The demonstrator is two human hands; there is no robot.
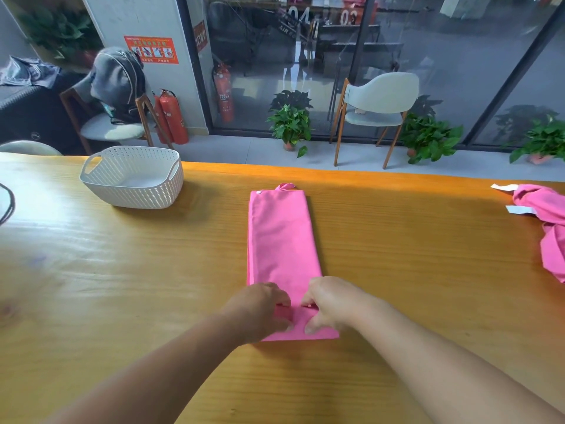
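A pink cloth [282,237] lies flat on the desk [122,270]. It is folded into a long, thin strip. The strip points straight away from the person and has a small loop at its far end. Its near end is right under the hands.

The left grip [260,310] and the right grip [330,304] sit side by side on that near end. They are close but do not touch. Each has curled fingers and pinches the cloth between thumb and fingers. A little bit of cloth is bunched up between them. So both grips are grasping the cloth.

Why hold it there? I think the person is about to fold or roll the strip, starting from the near end. One grip on each side keeps the edge straight, so the fold comes out neat. The strip lies straight and smooth for the same reason.

Almost all of the cloth lies past the grips, flat on the desk, and nothing holds it there. Only the near end is held. A thin edge of cloth pokes out toward the person, just past the thumbs.

A white basket [137,191] stands well apart, far to the left. I think the finished cloth may go in it. The other cloth [547,215], also pink, lies crumpled at the right edge of the desk, maybe waiting its turn.
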